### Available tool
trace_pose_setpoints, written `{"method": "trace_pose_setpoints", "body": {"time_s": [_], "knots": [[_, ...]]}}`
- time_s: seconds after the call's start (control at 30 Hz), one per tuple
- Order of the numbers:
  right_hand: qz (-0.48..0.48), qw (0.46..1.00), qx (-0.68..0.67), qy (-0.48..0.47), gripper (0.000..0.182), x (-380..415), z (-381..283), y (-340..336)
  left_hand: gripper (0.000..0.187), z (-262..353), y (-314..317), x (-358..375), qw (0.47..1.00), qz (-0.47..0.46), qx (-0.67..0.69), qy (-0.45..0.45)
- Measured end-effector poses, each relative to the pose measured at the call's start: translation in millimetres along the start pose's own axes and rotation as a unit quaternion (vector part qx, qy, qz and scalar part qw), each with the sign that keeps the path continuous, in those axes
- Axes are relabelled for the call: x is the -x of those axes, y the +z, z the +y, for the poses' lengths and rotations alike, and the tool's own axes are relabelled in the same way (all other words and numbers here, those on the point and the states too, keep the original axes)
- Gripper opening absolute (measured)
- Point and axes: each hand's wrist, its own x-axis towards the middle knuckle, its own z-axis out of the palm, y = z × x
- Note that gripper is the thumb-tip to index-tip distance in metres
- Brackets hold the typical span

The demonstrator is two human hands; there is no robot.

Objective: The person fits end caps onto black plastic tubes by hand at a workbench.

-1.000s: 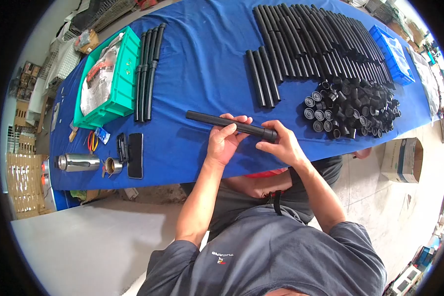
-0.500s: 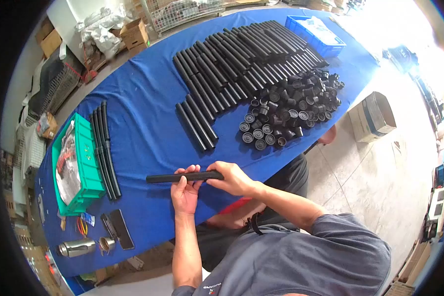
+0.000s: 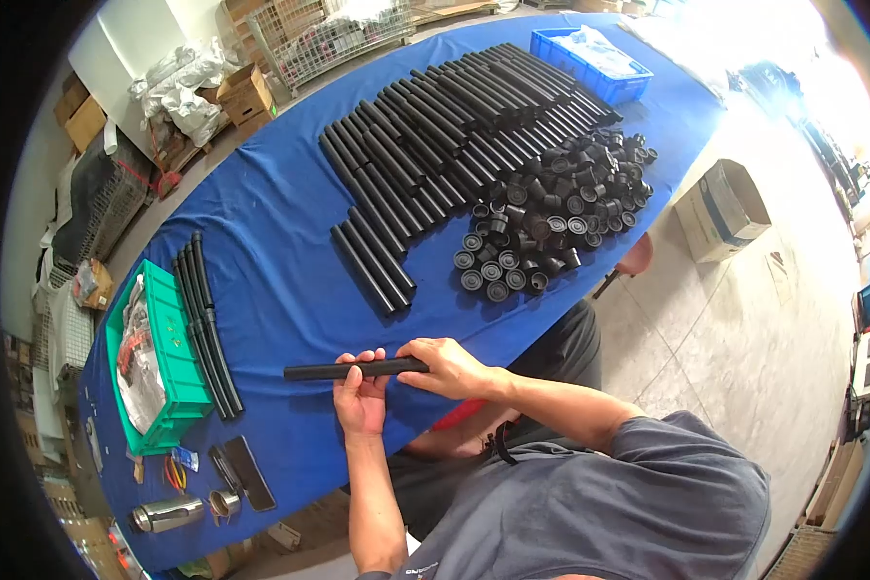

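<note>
A black tube [image 3: 309,372] lies level across my two hands above the front edge of the blue-covered table. My left hand [image 3: 362,398], palm up, wraps its fingers and thumb around the tube's middle. My right hand [image 3: 451,369] is closed over the tube's right end, and that end is hidden under the fingers. Beyond the hands, several loose black tubes [image 3: 372,261] lie side by side, with a large stack of tubes [image 3: 435,126] behind them. To their right is a heap of round black caps [image 3: 551,213].
Left on the table, a green crate [image 3: 179,372] stands beside several joined black tubes [image 3: 203,319]. Near the front left lie a steel flask [image 3: 167,514], a metal cup [image 3: 224,503] and a phone [image 3: 250,472]. A blue bin [image 3: 619,89] sits far right; a cardboard box [image 3: 720,213] is on the floor.
The camera view has shifted slightly, so the table's contents appear moved a little. Both hands keep the same hold on the tube.
</note>
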Motion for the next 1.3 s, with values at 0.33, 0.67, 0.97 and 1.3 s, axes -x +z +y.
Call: {"method": "trace_pose_setpoints", "body": {"time_s": [0.33,0.67,0.97,1.3], "knots": [[-0.042,0.997,0.068,0.010,0.033,2,-10,-7,0.025,-2,-3,0,1.000,-0.020,-0.012,-0.001],[-0.055,0.997,0.049,0.028,0.035,1,-9,-8,0.022,-2,3,-1,1.000,0.004,-0.013,-0.001],[0.007,0.995,0.098,-0.032,0.038,6,2,0,0.020,-2,1,-2,0.999,-0.019,-0.031,-0.008],[-0.050,0.997,0.038,0.040,0.038,4,-13,-12,0.021,-1,5,0,1.000,-0.002,-0.009,-0.014]]}}
